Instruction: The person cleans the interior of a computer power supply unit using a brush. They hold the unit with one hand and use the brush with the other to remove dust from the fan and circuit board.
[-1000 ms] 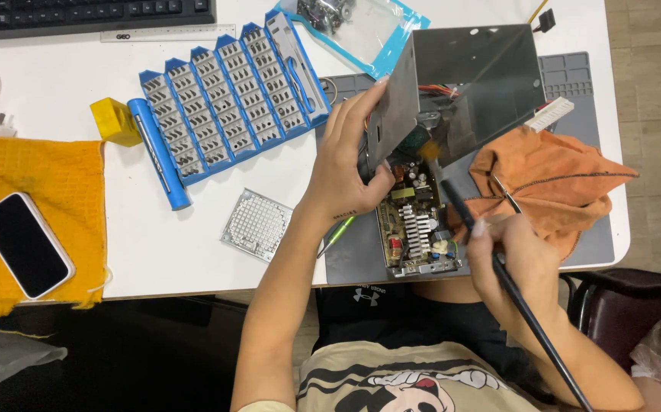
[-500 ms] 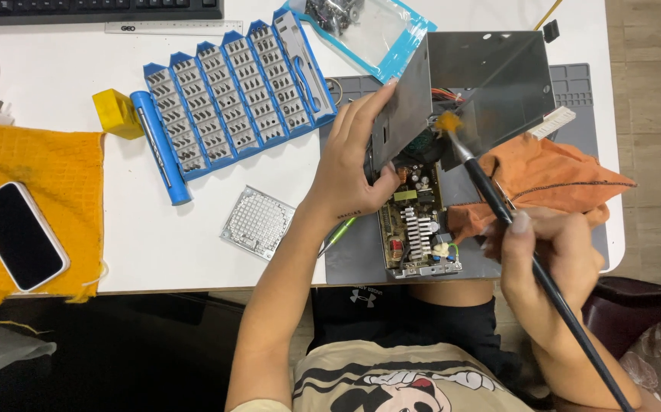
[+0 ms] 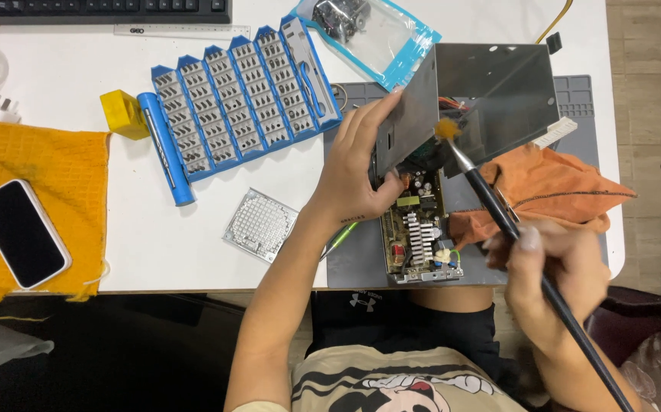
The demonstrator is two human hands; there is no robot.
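Note:
A grey metal power supply case (image 3: 490,99) is tilted up on a grey work mat (image 3: 353,263), and its green circuit board (image 3: 418,229) lies exposed below it. My left hand (image 3: 361,172) grips the case's left wall and holds it up. In my right hand (image 3: 551,275) is a long black brush (image 3: 513,229). The brush's orange bristle tip (image 3: 446,128) is blurred and sits inside the open case, above the board.
An orange rag (image 3: 551,187) lies to the right of the board. A blue bit tray (image 3: 239,99), a yellow block (image 3: 123,113) and a square metal grille (image 3: 260,225) lie to the left. Further left, a phone (image 3: 22,233) rests on a yellow cloth (image 3: 10,164). A plastic bag (image 3: 369,34) lies at the back.
My right hand has swung the brush up and left: its tip went from the lower board to the inside of the raised case. My left hand has stayed on the case.

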